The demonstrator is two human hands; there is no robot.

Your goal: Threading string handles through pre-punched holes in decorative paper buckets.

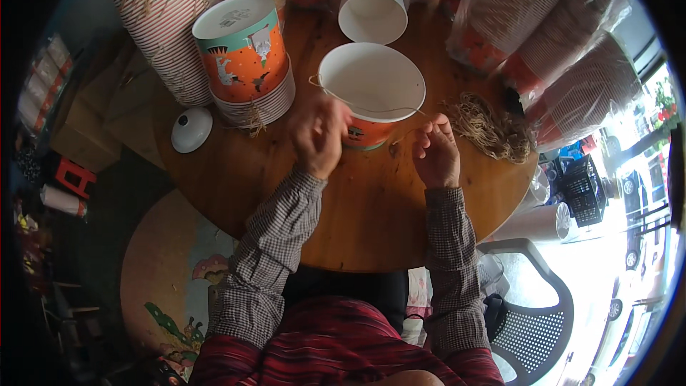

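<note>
A round paper bucket (407, 75), white inside and orange outside, stands on the table in front of me. A thin tan cord (371, 109) runs across its near side, with a small loop at the left rim. My right hand (437, 151) is right of the bucket, fingers curled and pinched on the cord's end. My left hand (318, 136) is at the bucket's near left side, close to the cord. Motion blurs its fingers, so its grip is unclear. A bundle of tan cords (493, 129) lies right of my right hand.
The round wooden table (364, 214) carries stacked buckets (246, 64) on the left, with a white lid (191, 130) beside them. Another white bucket (373, 18) lies behind. Plastic-wrapped bucket stacks (514, 7) line the back right. A grey chair (539, 314) is at lower right.
</note>
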